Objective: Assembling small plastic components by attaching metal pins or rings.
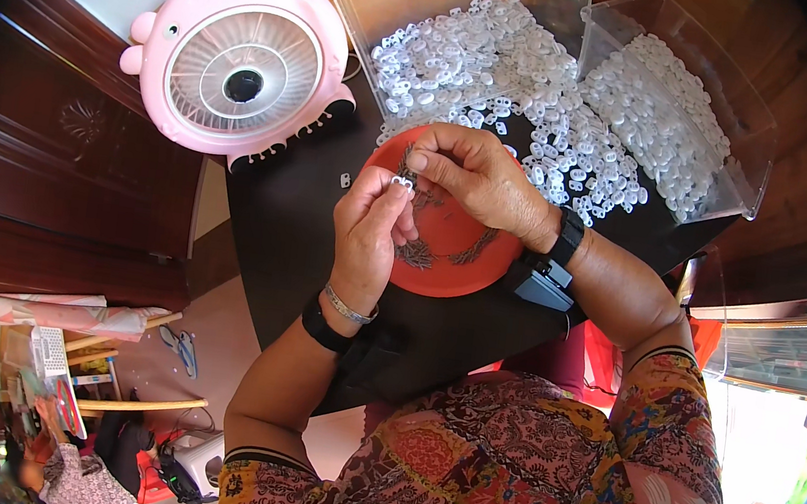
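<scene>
Above an orange-red bowl point(461, 279), my two hands come close together. My left hand point(366, 232) pinches a small white plastic piece with holes point(402, 182) between thumb and fingertips. Just beside it, my right hand point(478, 176) is closed, thumb against fingers; what it grips is too small or hidden to name. Thin grey metal pieces point(415, 254) lie in heaps inside the bowl, and some greyish ones show next to my right fingertips. One loose white piece point(345, 180) rests on the dark table point(284, 237), left of my left hand.
A large heap of white plastic pieces point(489, 51) spreads over the far side of the table. At the far right, a clear bin point(752, 164) holds more of them. A pink animal-shaped fan point(324, 0) stands at the far left. Slippers point(180, 351) lie on the floor.
</scene>
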{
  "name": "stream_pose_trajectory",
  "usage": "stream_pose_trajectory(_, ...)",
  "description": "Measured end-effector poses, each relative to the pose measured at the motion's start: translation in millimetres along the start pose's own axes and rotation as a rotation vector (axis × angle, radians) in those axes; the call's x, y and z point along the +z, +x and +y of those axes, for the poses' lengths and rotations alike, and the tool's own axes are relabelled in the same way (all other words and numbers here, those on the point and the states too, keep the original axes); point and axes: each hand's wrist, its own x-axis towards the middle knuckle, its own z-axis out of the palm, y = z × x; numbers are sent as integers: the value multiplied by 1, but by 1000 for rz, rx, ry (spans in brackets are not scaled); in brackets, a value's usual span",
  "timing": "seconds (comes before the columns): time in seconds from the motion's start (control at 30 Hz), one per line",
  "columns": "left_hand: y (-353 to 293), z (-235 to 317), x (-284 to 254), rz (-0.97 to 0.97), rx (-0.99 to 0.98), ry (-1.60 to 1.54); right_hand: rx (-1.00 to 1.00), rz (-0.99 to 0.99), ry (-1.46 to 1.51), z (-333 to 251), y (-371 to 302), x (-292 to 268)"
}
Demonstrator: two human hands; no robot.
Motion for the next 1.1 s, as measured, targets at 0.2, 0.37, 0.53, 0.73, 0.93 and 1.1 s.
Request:
stream_pose_trajectory(0.2, -1, 2, 2, 4, 13, 41, 8, -70, -30, 2, -1, -2)
stream_pose_trajectory(0.37, -2, 0, 2, 0, 26, 41, 47, -68, -3, -2, -1, -1)
stream_pose_trajectory(0.53, -1, -2, 1, -10, 34, 53, 7, -77, -72, -1, -1, -1)
stream_pose_trajectory(0.73, -3, -3, 2, -6, 37, 56, -52, -85, -151, 3, -1, 0)
stream_pose_trajectory(0.93, -4, -5, 6, 16, 35, 32, -68, -85, -270, -1, -2, 1)
stream_pose_trajectory(1.1, -4, -6, 5, 30, 29, 0, -88, -68, -302, -1, -3, 4)
